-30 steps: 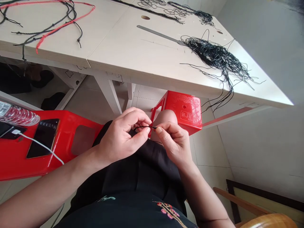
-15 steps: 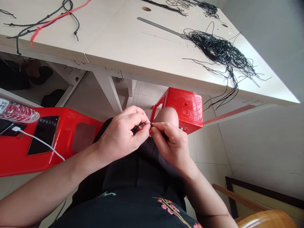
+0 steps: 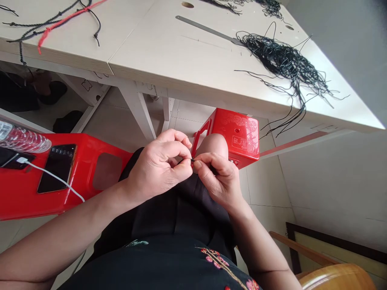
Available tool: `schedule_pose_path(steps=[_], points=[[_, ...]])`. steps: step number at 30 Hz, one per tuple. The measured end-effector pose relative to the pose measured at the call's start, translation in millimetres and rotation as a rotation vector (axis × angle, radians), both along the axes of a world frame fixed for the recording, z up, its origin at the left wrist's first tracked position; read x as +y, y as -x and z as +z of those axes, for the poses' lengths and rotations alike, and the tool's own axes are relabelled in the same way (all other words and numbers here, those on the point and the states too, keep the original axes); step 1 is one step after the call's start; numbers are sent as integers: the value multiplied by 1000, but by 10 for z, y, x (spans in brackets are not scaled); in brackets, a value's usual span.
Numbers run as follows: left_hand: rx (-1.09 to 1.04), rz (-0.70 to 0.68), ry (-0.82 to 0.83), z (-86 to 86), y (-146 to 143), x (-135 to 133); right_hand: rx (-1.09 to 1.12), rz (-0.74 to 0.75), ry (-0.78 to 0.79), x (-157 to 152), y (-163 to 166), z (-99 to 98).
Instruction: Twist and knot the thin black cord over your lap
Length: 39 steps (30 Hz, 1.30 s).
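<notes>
While the left hand [image 3: 157, 159] and the right hand [image 3: 219, 177] meet just above the knee [image 3: 211, 146], all the action is at the fingertips [image 3: 185, 169]: thumb and forefinger on each hand pinch together, clamped on a short, thin black cord [image 3: 192, 160], the two pinches nearly touching with only a sliver of cord showing between them. That cord looks light and soft, a limp, slightly slick strand unlikely to hold a shape by itself, so the surest hold is right there between the pads, close in, leaving no slack to flop; how much more of it is tucked inside the hands, I can't tell. Far beyond the fingertips, on the pale table [image 3: 145, 44], a tangled heap of black cords [image 3: 281, 60] lies against the end of a metal ruler [image 3: 205, 27], with twisted red-and-black cords [image 3: 72, 13] farther left. Just past the fingers sits a red plastic stool [image 3: 238, 135]; left of the hands, another red stool [image 3: 69, 161] carries a phone [image 3: 57, 168], a white charging cable [image 3: 51, 175] and a water bottle [image 3: 24, 141].
</notes>
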<state>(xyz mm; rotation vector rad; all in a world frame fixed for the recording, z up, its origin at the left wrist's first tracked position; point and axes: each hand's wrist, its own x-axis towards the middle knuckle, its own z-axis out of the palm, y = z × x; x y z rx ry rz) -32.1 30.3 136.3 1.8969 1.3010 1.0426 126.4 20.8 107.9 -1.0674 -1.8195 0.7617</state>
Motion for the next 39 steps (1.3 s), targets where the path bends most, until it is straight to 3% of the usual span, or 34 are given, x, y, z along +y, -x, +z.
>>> schedule_pose_path(steps=[3, 6, 8, 15, 22, 25, 27, 29, 33, 35, 39], points=[[-62, 13, 62, -8, 0, 5, 25, -62, -72, 10, 3, -43], [-42, 43, 59, -9, -7, 16, -93, -243, -419, 19, 6, -91], [-21, 47, 42, -8, -16, 19, -183, -301, -564, 23, 9, -113], [21, 33, -6, 15, -47, 3, -397, -246, -663, 38, -2, -97], [-45, -40, 103, 12, -72, 11, -452, -212, -716, 118, -18, -113], [-126, -59, 176, -4, -61, 55, -332, -238, -621, 129, 39, -121], [-205, -70, 244, -4, -47, 90, -142, -244, -473, 113, 84, -121], [-300, -75, 324, 6, -33, 119, 117, -202, -216, 89, 121, -119], [-467, -98, 466, 20, -11, 142, 520, 44, 293, 70, 150, -112], [-502, -93, 494, 10, -4, 139, 582, 86, 391, 79, 138, -106], [-472, -89, 416, -20, 3, 116, 540, 20, 444, 94, 88, -79]])
